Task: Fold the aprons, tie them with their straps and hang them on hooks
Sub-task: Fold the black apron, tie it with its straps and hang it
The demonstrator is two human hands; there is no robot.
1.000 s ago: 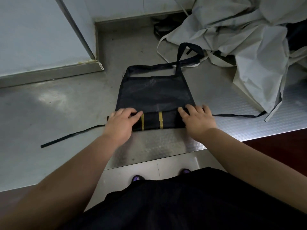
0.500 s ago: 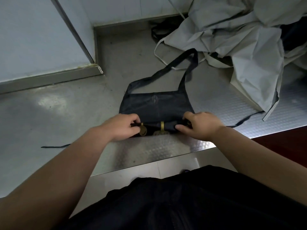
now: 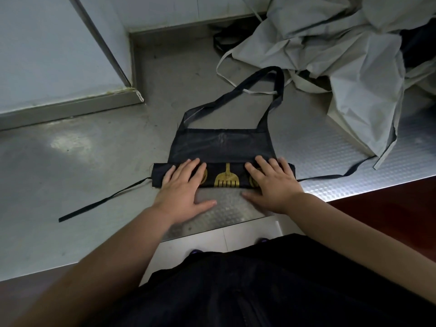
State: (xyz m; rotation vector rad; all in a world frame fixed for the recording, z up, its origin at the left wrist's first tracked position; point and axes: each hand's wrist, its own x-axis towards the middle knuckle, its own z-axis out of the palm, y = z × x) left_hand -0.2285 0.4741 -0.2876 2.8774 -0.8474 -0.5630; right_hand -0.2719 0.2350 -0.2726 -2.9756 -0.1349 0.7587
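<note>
Left hand point(image 3: 182, 185), right hand point(image 3: 274, 185) press black (folded) apron point(image 3: 224, 145).

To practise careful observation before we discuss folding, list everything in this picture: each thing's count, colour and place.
black apron: one, black with a gold fork print, middle of the counter, near edge rolled up
neck loop: one, black, reaching away toward the grey heap
waist straps: two, black, one trailing left of the roll, one right
grey fabric heap: one, pale grey, far right of the counter
steel counter: one, silver, under everything
dark garment: one, black, worn by the person, bottom of view
left hand: one, flat on the roll's left part
right hand: one, flat on the roll's right part
</note>
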